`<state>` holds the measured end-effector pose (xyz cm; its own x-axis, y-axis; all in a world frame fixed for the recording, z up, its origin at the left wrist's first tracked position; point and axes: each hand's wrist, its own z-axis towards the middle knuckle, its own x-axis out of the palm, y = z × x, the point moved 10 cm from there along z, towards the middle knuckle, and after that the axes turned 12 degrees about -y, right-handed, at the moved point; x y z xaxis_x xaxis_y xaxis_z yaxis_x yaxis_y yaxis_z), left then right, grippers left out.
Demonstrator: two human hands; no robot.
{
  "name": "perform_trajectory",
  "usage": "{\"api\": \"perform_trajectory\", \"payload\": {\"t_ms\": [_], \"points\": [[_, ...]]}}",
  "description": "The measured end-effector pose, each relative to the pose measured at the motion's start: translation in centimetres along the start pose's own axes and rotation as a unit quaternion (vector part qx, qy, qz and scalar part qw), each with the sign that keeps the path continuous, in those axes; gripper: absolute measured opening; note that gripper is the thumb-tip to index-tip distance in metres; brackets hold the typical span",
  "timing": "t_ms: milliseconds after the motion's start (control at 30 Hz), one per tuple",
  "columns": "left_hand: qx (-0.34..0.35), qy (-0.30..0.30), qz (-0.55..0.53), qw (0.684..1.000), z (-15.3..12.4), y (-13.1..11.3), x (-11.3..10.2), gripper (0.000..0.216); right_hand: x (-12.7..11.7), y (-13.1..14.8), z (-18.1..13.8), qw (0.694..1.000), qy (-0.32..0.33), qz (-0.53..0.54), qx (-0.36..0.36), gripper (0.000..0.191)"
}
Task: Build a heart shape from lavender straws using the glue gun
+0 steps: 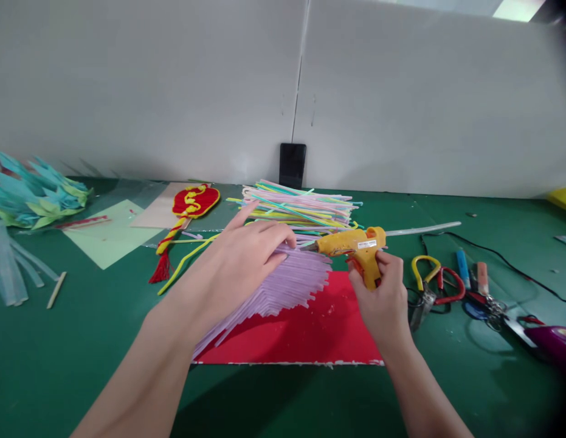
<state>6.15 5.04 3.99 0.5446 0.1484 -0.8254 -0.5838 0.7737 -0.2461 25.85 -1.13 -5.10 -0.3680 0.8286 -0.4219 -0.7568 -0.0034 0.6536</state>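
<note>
My right hand (pixel 383 298) is wrapped round the handle of a yellow hot glue gun (pixel 344 243), with a clear glue stick (pixel 424 230) jutting from its back end. The nozzle points left and sits close to my left fingertips. With thumb and fingers pinched, my left hand (pixel 250 249) holds the upper edge of a fan-shaped row of purple pipe cleaners (pixel 287 283); its index finger sticks out. A red sheet (pixel 337 328) lies under the purple row. The exact spot where nozzle and pipe cleaners meet is partly hidden by my fingers.
Behind lies a pile of pastel pipe cleaners (pixel 301 204), with a black phone (pixel 292 164) against the wall. A red-and-yellow fan ornament (pixel 195 201) and teal paper leaves (pixel 31 191) are on the left. Pliers (pixel 426 292), scissors (pixel 520 331) and a black cord (pixel 506 258) lie right.
</note>
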Motion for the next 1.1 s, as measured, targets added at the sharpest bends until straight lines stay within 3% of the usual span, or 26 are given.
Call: {"api": "perform_trajectory", "payload": {"t_ms": [1100], "points": [[0.005,-0.019,0.013,1.000,-0.08,0.34,-0.73,0.010,-0.46,-0.04,0.24,1.000,-0.003,-0.007,0.018,0.027]]}}
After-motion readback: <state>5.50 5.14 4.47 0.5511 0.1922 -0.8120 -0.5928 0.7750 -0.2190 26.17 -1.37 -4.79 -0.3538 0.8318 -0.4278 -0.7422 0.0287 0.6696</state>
